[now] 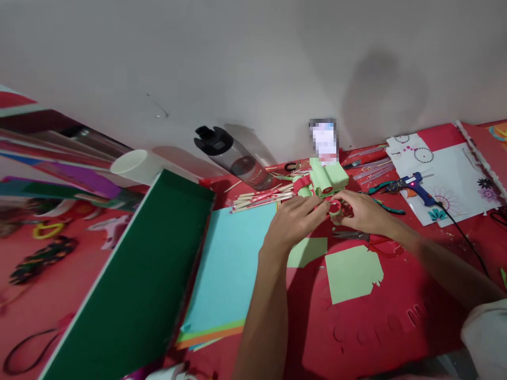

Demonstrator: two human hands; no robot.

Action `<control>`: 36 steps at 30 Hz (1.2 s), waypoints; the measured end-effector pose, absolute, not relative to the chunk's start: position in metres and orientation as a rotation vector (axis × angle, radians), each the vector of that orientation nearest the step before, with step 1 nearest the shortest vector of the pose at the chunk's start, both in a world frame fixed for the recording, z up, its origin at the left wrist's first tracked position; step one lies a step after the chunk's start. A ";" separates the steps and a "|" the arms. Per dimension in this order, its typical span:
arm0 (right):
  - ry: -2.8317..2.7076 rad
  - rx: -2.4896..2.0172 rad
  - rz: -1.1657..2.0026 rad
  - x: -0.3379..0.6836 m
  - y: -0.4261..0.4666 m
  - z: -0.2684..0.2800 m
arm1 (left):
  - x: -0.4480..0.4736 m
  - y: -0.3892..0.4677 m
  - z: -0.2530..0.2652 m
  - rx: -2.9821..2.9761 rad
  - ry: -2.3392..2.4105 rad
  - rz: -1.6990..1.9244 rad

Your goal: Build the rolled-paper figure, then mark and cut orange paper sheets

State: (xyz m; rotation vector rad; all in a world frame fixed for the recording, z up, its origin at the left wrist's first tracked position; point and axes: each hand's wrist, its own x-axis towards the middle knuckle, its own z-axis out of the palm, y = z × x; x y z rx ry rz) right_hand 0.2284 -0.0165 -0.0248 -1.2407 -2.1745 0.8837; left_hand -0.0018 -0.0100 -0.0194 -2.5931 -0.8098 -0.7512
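Observation:
My left hand [295, 217] and my right hand [362, 212] meet over the red table. Between their fingertips is a small ring of red and pale green paper [336, 208]. Right thumb and fingers pinch it from one side; the left fingers, bent together, press at the other. Just behind it stands a pale green rolled-paper piece [328, 178] with a red band. Scissors [350, 235] lie right below my right hand. Closer to me are a pale green paper sheet with a ragged cut edge [352, 274] and a smaller green piece [309, 252].
A blue glue gun [420, 189] with a cord and teal-handled pliers [390, 207] lie at right. Light blue sheets [232, 253], thin wooden sticks [257, 198], a tilted clear bottle [245, 163] and a green board [138, 285] are left. A phone [325, 140] leans against the wall.

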 end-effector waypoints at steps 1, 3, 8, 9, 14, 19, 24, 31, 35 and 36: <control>-2.175 -1.237 0.885 0.229 -0.016 -0.026 | -0.002 -0.010 -0.019 -2.588 -0.804 -0.742; -2.178 -1.229 0.887 0.229 -0.016 -0.027 | -0.002 -0.011 -0.019 -2.585 -0.792 -0.725; -2.179 -1.223 0.881 0.229 -0.016 -0.028 | -0.003 -0.011 -0.019 -2.620 -0.797 -0.694; -2.177 -1.222 0.887 0.229 -0.016 -0.028 | -0.003 -0.011 -0.019 -2.630 -0.808 -0.685; -2.185 -1.237 0.873 0.230 -0.015 -0.026 | -0.005 -0.011 -0.018 -2.621 -0.798 -0.633; -2.201 -1.236 0.856 0.231 -0.015 -0.027 | -0.005 -0.012 -0.014 -2.599 -0.779 -0.591; -2.198 -1.231 0.862 0.231 -0.015 -0.026 | -0.006 -0.012 -0.010 -2.685 -0.818 -0.620; -2.203 -1.236 0.853 0.232 -0.014 -0.026 | -0.011 -0.012 -0.010 -2.702 -0.871 -0.646; -2.213 -1.223 0.854 0.233 -0.014 -0.027 | -0.014 -0.011 -0.008 -2.769 -0.814 -0.725; -2.218 -1.221 0.858 0.233 -0.014 -0.027 | -0.014 -0.011 -0.008 -2.795 -0.796 -0.741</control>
